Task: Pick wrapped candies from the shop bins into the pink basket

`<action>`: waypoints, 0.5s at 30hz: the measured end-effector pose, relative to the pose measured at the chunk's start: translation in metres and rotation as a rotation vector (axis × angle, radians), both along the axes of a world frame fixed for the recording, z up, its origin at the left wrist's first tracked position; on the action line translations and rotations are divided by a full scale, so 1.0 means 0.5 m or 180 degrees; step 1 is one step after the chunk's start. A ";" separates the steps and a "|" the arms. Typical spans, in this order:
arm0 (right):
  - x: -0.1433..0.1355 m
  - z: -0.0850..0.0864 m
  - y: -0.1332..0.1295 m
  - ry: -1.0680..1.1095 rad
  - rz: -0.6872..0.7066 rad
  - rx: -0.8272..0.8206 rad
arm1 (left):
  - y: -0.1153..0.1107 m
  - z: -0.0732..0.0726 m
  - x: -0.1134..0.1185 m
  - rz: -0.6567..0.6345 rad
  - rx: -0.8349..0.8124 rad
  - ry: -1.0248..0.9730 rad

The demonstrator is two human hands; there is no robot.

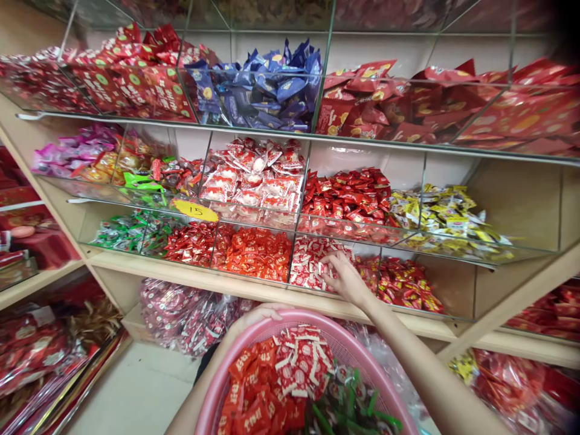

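A pink plastic basket [380,370] is held against the shelf front, with red-orange, red-and-white and green-wrapped candies inside it. My left hand [258,315] grips the basket's far rim on the left side. At the lowest glass bin row, my right hand [343,277] is over the red-and-white wrapped candies [306,261], its fingers bent and apart, touching or just above the pile. No candy shows between those fingers. Orange-red candies [258,252] fill the bin to the left, and red-and-yellow ones [405,284] lie to the right.
Glass dividers and front panes separate the bins. Above are white-and-red packets [254,175], red packets [348,196], yellow packets [453,211] and blue packets [276,84]. A yellow price tag [196,210] reads 15. Bagged candies [181,314] sit beneath the wooden shelf edge [181,273].
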State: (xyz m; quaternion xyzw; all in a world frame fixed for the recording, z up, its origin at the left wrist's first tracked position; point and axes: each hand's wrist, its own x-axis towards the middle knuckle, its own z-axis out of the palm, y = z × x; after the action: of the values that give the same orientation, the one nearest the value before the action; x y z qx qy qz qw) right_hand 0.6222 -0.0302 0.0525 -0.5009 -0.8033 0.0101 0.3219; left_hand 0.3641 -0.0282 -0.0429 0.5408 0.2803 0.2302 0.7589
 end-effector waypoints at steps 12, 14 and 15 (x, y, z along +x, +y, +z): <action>-0.055 -0.041 -0.231 -0.0339 0.0358 -0.0525 | 0.007 -0.007 -0.005 -0.0197 0.0309 -0.0013; -0.055 -0.052 -0.247 -0.0509 0.0315 -0.0577 | 0.008 -0.012 -0.006 -0.0209 0.0301 -0.0031; -0.055 -0.054 -0.250 -0.0575 0.0289 -0.0595 | 0.008 -0.015 -0.006 -0.0210 0.0306 -0.0036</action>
State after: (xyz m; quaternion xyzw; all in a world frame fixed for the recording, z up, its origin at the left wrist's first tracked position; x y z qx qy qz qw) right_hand 0.5946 -0.1554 0.0254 -0.4907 -0.8465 0.0544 0.1993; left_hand 0.3614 -0.0239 -0.0503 0.5843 0.2466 0.2214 0.7408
